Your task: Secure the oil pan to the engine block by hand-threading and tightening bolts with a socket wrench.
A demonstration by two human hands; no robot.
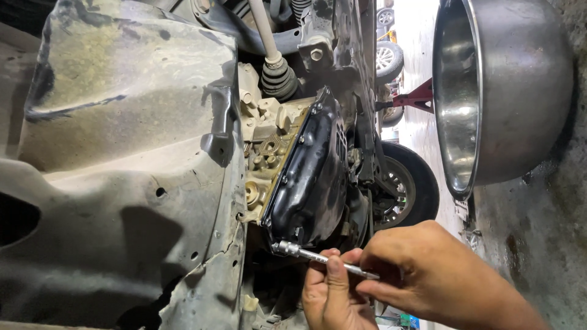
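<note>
Both hands pinch the slim silver metal socket extension (324, 259): left hand (333, 296) fingers closed round its middle, right hand (422, 269) gripping the rear end. Socket tip sits at the lower corner of the black stamped-steel oil pan (309, 177) (bolt itself hidden). Large steel basin (501, 91) far right.

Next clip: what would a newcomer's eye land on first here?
Probably the black oil pan at centre, bolted under the car. Below it, both hands, left hand and right hand, hold a socket extension against its lower edge. A big steel bowl fills the upper right.
</note>
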